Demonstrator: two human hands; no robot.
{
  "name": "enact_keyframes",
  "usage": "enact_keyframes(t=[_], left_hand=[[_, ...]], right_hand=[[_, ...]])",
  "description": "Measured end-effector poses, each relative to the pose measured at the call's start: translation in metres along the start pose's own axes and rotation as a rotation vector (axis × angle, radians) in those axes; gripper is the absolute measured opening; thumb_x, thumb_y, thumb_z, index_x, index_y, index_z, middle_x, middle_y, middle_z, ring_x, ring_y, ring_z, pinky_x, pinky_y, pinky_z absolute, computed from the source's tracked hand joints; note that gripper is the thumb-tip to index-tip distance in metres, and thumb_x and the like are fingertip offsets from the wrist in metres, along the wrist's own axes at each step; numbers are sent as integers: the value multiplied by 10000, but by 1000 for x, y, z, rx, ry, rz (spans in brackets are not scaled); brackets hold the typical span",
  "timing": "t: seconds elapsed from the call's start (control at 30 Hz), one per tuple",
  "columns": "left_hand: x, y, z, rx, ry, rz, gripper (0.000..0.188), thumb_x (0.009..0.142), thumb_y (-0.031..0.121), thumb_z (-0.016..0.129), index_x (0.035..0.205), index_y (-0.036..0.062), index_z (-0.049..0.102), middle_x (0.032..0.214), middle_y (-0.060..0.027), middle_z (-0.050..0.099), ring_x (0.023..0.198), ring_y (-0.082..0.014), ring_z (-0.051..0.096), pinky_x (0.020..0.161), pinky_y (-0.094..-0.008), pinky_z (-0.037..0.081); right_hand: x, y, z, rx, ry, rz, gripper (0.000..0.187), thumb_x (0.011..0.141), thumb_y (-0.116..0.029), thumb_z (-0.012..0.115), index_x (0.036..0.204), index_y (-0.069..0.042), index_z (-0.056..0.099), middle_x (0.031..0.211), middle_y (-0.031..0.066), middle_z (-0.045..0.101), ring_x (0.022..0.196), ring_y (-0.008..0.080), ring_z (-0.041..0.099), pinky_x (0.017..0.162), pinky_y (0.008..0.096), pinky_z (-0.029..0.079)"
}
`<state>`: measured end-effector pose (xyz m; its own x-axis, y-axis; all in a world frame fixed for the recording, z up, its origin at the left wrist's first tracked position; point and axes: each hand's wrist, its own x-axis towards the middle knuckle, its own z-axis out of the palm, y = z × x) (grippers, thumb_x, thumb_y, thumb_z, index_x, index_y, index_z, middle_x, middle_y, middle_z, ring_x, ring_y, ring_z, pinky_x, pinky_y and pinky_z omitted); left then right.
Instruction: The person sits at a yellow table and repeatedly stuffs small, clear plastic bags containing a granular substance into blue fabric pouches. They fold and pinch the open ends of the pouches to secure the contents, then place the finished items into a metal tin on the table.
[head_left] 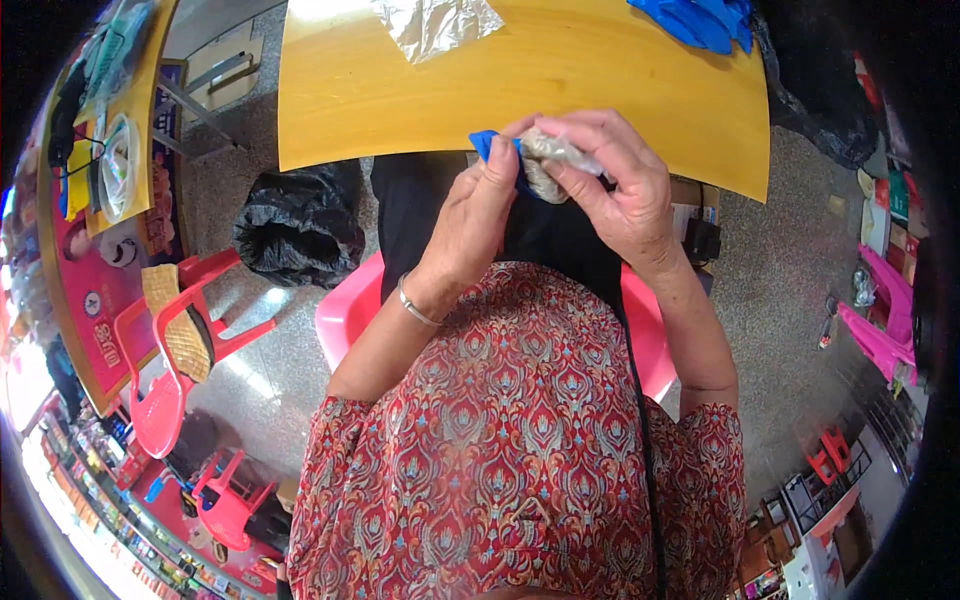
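Observation:
Over the near edge of the yellow table (pixel 520 95), both my hands are closed on a small beige-brown bundle (pixel 543 182). My left hand (pixel 468 215) pinches its left side, where a scrap of blue material (pixel 483 142) sticks out by the thumb. Thumb and fingers of my right hand (pixel 630 195) grip the other side, together with clear plastic film (pixel 572 154) that wraps or trails from the bundle. What the bundle is made of cannot be made out, and my fingers hide part of it.
On the table lie a crinkled clear plastic sheet (pixel 440 28) and, far right, crumpled blue plastic (pixel 705 22). Black plastic bags stand left (pixel 262 245) and right (pixel 815 95) of the table. A red chair (pixel 160 415) is at left; pink seat edges (pixel 350 315) show beneath me.

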<state>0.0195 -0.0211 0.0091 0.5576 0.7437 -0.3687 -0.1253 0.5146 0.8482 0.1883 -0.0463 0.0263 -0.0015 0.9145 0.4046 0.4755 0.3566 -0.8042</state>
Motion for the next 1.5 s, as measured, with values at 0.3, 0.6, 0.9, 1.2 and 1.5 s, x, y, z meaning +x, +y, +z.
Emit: enact_keyframes(t=[0.3, 0.6, 0.9, 1.2, 1.5], left_hand=[[0, 13, 16, -511, 1, -20, 628, 993, 486, 294, 1323, -30, 432, 1225, -113, 541, 1119, -185, 526, 967, -332, 411], [-1, 16, 21, -651, -47, -29, 627, 990, 477, 296, 1365, -20, 368, 1367, -175, 431, 1230, -253, 455, 1053, -393, 358], [-7, 16, 13, -483, -54, 40, 499, 913, 159, 588, 1338, -12, 390, 1328, -174, 468, 1219, -261, 476, 1031, -407, 388], [0, 18, 2, -379, 33, 291, 469, 783, -10, 698, 1218, 3, 524, 1197, -134, 562, 1060, -205, 569, 902, -319, 470], [-1, 29, -25, 452, 85, 584, 347, 715, 14, 762, 1044, 39, 653, 1125, -105, 604, 968, -160, 599, 802, -243, 482]], right_hand=[[1, -4, -5, -111, -94, -229, 395, 662, 12, 653, 1049, -68, 647, 1055, 61, 610, 918, 267, 585, 787, 364, 463], [-5, -18, -7, -200, -180, -242, 462, 608, -53, 743, 1055, -98, 633, 1019, 31, 601, 925, 236, 569, 779, 358, 444], [-6, -10, -9, -153, 25, -107, 476, 587, 2, 795, 1040, -57, 658, 925, 76, 605, 787, 211, 608, 664, 298, 512], [3, -12, -12, -102, -47, -144, 381, 612, 12, 766, 971, -63, 662, 998, 90, 622, 822, 235, 626, 695, 293, 524], [7, -9, -17, -44, -133, -198, 351, 634, 53, 710, 970, -10, 629, 1058, 156, 634, 922, 305, 623, 782, 357, 518]])
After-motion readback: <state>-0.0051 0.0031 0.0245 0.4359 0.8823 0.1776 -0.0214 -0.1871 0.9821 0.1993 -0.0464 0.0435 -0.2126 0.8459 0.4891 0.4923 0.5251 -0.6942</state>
